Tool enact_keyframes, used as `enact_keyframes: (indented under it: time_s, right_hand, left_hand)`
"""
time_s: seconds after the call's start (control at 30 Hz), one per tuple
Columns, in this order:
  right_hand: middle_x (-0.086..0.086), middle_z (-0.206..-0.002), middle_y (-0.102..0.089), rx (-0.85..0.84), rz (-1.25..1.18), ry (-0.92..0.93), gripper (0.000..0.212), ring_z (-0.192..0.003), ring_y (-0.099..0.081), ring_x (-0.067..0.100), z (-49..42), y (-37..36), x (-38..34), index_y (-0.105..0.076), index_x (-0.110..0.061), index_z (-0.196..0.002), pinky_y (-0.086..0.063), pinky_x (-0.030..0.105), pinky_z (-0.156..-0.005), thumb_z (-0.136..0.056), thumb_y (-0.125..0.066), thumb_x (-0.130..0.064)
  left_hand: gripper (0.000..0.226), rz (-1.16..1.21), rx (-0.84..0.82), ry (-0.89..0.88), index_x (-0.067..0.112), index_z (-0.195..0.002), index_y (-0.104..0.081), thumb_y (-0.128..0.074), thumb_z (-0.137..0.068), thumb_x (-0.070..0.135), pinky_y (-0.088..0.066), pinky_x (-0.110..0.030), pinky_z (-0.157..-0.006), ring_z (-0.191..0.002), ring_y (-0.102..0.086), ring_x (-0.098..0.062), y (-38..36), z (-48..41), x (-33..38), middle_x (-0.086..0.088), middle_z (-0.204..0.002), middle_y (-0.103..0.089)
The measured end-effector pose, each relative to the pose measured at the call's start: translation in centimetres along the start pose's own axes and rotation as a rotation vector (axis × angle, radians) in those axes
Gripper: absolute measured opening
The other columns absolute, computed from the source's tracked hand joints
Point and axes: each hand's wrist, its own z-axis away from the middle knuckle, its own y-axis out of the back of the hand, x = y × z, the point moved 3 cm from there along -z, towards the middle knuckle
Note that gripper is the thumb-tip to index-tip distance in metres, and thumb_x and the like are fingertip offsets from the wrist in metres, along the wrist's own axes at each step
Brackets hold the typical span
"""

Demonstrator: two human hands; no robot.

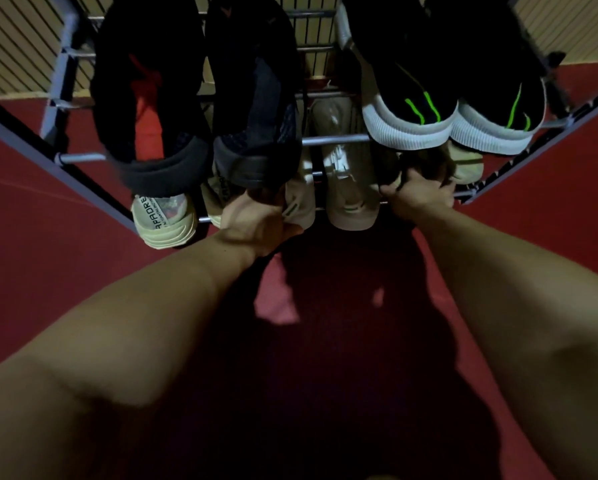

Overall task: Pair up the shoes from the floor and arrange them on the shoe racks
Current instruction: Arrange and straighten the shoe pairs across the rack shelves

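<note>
Up top on the rack (335, 139), a black pair with red lining (145, 98) sits left and a green-striped pair (411, 109) sits right, their heels hanging over the lower shelf and shading it. Down below, a lettered shoe (162, 220) pokes out at the left end, and a pale shoe (349, 202) lies in the middle. Both bare arms stretch forward over the red floor (30, 237). The left hand (256, 216) grips the heel of a cream shoe (302, 199) on the lower shelf, fingers curled around it. The right hand (418, 192) reaches under the striped pair, its fingers clenched on a half-hidden shoe (463, 164) there; the gloom blurs the exact hold.
</note>
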Motion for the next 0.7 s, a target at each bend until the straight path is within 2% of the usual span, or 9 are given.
enact_keyframes:
  time_s: [0.1, 0.23, 0.33, 0.43, 0.57, 0.63, 0.7]
  right_hand:
    - [0.02, -0.137, -0.047, -0.01, 0.058, 0.109, 0.056, -0.125, -0.041, 0.04, -1.2, -0.3, 1.0, -0.048, -0.02, -0.134, -0.035, 0.042, -0.101, -0.089, -0.051, -0.052]
    - [0.02, -0.119, -0.059, 0.149, 0.151, 0.148, 0.046, -0.113, -0.051, 0.04, -0.1, 0.5, 0.7, -0.057, -0.014, -0.122, -0.039, 0.042, -0.091, -0.09, -0.053, -0.047]
    - [0.023, -0.111, -0.059, 0.308, 0.192, 0.185, 0.04, -0.108, -0.051, 0.04, 2.3, 1.0, 0.0, -0.056, -0.01, -0.115, -0.035, 0.041, -0.09, -0.089, -0.055, -0.041]
    - [0.029, -0.114, -0.051, 0.411, 0.203, 0.239, 0.051, -0.11, -0.046, 0.042, 4.9, 1.3, -0.4, -0.051, -0.001, -0.117, -0.032, 0.043, -0.092, -0.087, -0.058, -0.041]
    - [0.022, -0.126, -0.04, 0.358, 0.075, 0.195, 0.058, -0.119, -0.04, 0.039, 7.0, 1.5, 0.6, -0.048, -0.01, -0.129, -0.032, 0.042, -0.096, -0.083, -0.063, -0.041]
    - [0.019, -0.129, -0.036, 0.29, -0.026, 0.137, 0.062, -0.118, -0.04, 0.04, 8.3, 1.1, 1.8, -0.044, -0.013, -0.132, -0.034, 0.043, -0.096, -0.081, -0.065, -0.041]
    - [0.018, -0.127, -0.035, 0.24, -0.093, 0.101, 0.067, -0.115, -0.043, 0.04, 10.0, 0.0, 3.1, -0.038, -0.016, -0.135, -0.038, 0.045, -0.093, -0.08, -0.068, -0.039]
  left_hand:
    - [0.07, 0.017, -0.018, 0.045, 0.016, -0.138, -0.04, -0.056, -0.084, 0.057, -0.044, -0.037, -0.088, -0.115, -0.049, -0.033, 0.6, 0.5, 0.6, -0.01, -0.136, -0.047]
    - [0.074, 0.049, -0.015, 0.094, 0.015, -0.141, -0.035, -0.061, -0.083, 0.052, -0.043, -0.035, -0.086, -0.114, -0.051, -0.033, 1.3, 0.8, 0.9, -0.01, -0.132, -0.05]
    - [0.078, 0.067, -0.006, 0.072, 0.015, -0.141, -0.035, -0.063, -0.08, 0.053, -0.044, -0.037, -0.09, -0.117, -0.05, -0.032, 0.5, 0.4, 0.5, -0.009, -0.136, -0.048]
    - [0.084, 0.073, -0.039, 0.101, 0.018, -0.144, -0.026, -0.063, -0.079, 0.055, -0.042, -0.036, -0.096, -0.124, -0.046, -0.031, 0.1, 0.2, 0.3, -0.007, -0.143, -0.042]
    - [0.087, 0.051, -0.073, 0.083, 0.019, -0.149, -0.018, -0.06, -0.082, 0.056, -0.038, -0.036, -0.099, -0.129, -0.039, -0.031, 0.2, -0.1, 0.4, -0.006, -0.15, -0.032]
    - [0.088, 0.05, -0.071, 0.077, 0.017, -0.15, -0.015, -0.057, -0.083, 0.056, -0.036, -0.038, -0.102, -0.132, -0.034, -0.032, 0.6, 0.0, 0.5, -0.007, -0.152, -0.027]
    - [0.084, 0.025, -0.039, 0.06, 0.014, -0.15, -0.015, -0.051, -0.087, 0.055, -0.028, -0.041, -0.108, -0.136, -0.027, -0.034, 0.9, 0.5, 0.8, -0.009, -0.154, -0.023]
